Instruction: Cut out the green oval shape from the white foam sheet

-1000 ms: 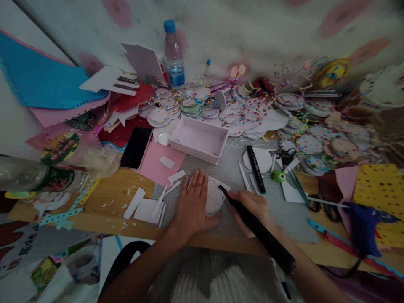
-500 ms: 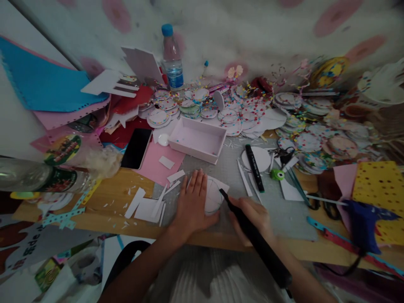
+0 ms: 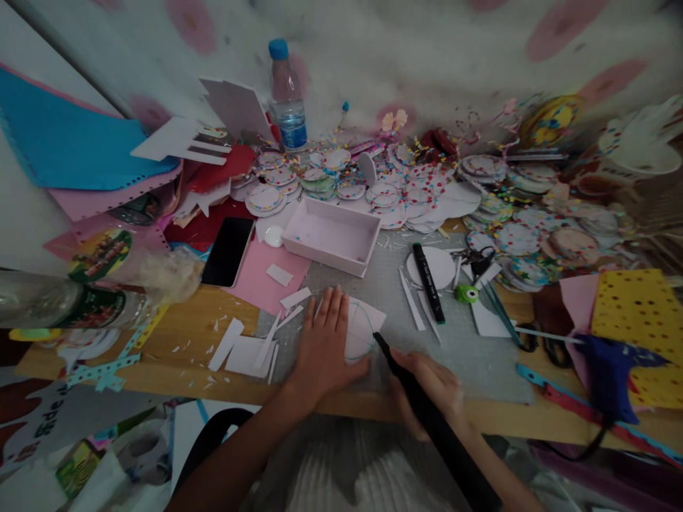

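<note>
My left hand (image 3: 326, 338) lies flat with fingers stretched over a white card (image 3: 361, 331) that bears a curved green line, pressing it on the grey cutting mat (image 3: 480, 370). Its thumb points toward the right. In my right hand (image 3: 430, 391) is a thick-handled black knife (image 3: 416, 402), gripped like a pen. Its narrow tip touches or hovers by the green line at the card's right side; which of the two I cannot tell. Beyond the card stands a shallow white box (image 3: 331, 245). To the right, a black marker (image 3: 427, 283) rests across a white disc (image 3: 445, 269).
Paper offcuts (image 3: 250, 353) lie left of my hand, near a phone (image 3: 228, 250) on pink paper (image 3: 267, 284). Decorated discs (image 3: 392, 195) are heaped along the back beside a water bottle (image 3: 289, 107). Scissors (image 3: 526, 338) and a blue glue gun (image 3: 608, 370) occupy the right.
My right hand and the knife have shifted slightly down and to the right, along the card's right side. My left hand stays pressed on the card.
</note>
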Motion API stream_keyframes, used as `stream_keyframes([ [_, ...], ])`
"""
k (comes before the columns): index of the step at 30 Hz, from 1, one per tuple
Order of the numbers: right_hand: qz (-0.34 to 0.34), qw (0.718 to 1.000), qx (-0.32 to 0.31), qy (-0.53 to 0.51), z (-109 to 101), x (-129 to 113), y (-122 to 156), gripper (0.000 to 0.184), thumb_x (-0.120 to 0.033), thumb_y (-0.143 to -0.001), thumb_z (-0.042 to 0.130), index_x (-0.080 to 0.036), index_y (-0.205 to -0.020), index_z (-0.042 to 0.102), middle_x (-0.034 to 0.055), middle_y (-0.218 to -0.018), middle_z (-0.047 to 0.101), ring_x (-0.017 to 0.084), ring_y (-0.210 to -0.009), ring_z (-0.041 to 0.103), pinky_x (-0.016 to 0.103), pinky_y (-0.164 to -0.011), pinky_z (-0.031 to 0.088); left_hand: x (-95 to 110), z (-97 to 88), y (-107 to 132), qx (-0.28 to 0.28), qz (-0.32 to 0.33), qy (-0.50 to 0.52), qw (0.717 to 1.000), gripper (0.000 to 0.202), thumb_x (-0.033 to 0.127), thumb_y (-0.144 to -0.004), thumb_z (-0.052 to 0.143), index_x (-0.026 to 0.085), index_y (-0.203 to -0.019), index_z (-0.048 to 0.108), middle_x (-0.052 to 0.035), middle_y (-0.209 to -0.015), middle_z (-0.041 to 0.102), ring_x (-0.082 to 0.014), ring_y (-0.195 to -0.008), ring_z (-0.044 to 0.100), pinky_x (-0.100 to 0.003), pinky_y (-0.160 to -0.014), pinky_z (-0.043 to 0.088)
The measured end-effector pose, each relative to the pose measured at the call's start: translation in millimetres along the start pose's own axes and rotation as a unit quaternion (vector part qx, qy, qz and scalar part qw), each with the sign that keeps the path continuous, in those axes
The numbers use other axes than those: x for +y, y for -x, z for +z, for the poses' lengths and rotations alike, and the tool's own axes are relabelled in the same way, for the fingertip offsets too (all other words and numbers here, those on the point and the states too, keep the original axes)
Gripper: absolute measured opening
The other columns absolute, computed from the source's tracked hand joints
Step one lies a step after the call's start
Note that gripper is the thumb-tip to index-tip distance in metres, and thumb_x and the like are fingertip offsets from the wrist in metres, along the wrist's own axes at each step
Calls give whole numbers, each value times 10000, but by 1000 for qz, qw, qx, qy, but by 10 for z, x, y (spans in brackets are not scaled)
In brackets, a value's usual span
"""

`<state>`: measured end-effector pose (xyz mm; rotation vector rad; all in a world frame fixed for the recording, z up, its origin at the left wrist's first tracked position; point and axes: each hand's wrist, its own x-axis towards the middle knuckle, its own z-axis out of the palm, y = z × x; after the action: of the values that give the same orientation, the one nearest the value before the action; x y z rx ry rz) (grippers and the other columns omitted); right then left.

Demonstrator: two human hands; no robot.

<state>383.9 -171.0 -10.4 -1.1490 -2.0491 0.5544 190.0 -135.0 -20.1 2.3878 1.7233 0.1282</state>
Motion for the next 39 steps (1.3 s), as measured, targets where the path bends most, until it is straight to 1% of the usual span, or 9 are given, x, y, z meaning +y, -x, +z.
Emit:
stream_keyframes([
  [8,15,999,25,35,-46,107,151,374,-132,-803,554,-233,-1162,528,25,-732,594,198,-586,620,300,-505,506,-7,-42,-2,-5,4,21,1000,963,534,-729,563,0,-1449,213,-216,-1547,170,-327,-1436,111,-537,-1142,106],
  [13,70,983,102,135,-189,303,92,411,-198,-841,556,-215,-1246,486,39,-779,545,220,-627,586,330,-543,481,-49,-173,28,22,41,72,996,715,381,-711,600,106,-1350,433,-161,-1483,368,-328,-1390,258,-527,-1119,202],
  [20,86,988,-13,129,-146,456,-346,543,-19,-810,406,-264,-1279,529,37,-875,549,189,-740,581,293,-629,491,-182,-508,237,155,102,120,975,618,252,-670,596,187,-1274,478,-127,-1405,467,-327,-1325,365,-548,-1096,248],
  [24,78,992,-33,94,-125,484,-456,505,-22,-804,427,-227,-1250,548,82,-946,546,227,-834,567,366,-718,491,-222,-697,411,171,125,114,971,647,237,-670,593,188,-1297,445,-141,-1395,466,-349,-1328,360,-589,-1089,238],
  [27,81,996,-13,44,-211,317,-491,318,-135,-873,448,-184,-1181,506,68,-889,535,206,-777,557,334,-671,497,-190,-783,490,161,141,118,970,670,238,-653,587,190,-1304,436,-141,-1386,473,-359,-1327,362,-605,-1090,228],
  [29,91,996,-19,-14,-293,107,-518,116,-251,-935,413,-198,-993,498,14,-747,500,156,-619,516,258,-534,467,-146,-815,504,153,160,124,967,689,237,-636,580,192,-1309,436,-139,-1385,478,-369,-1330,355,-613,-1087,226],
  [32,120,963,-131,-205,-368,-242,-568,381,-453,-972,319,-225,-700,453,-25,-599,424,128,-512,436,226,-441,386,-70,-836,485,153,199,136,958,706,247,-618,578,175,-1308,447,-150,-1383,483,-390,-1332,345,-623,-1077,230],
  [35,189,918,-138,-318,-361,-470,-590,483,-586,-921,368,-222,-607,412,-31,-578,358,120,-509,369,225,-432,341,-7,-832,463,165,221,151,949,704,268,-615,591,158,-1298,468,-159,-1373,490,-402,-1319,360,-629,-1070,232],
  [39,240,873,-137,-401,-327,-527,-531,467,-538,-932,388,-216,-595,374,-43,-548,298,99,-479,270,215,-389,242,35,-822,466,190,222,170,941,707,324,-628,619,178,-1305,477,-137,-1402,462,-402,-1310,365,-630,-1065,243],
])
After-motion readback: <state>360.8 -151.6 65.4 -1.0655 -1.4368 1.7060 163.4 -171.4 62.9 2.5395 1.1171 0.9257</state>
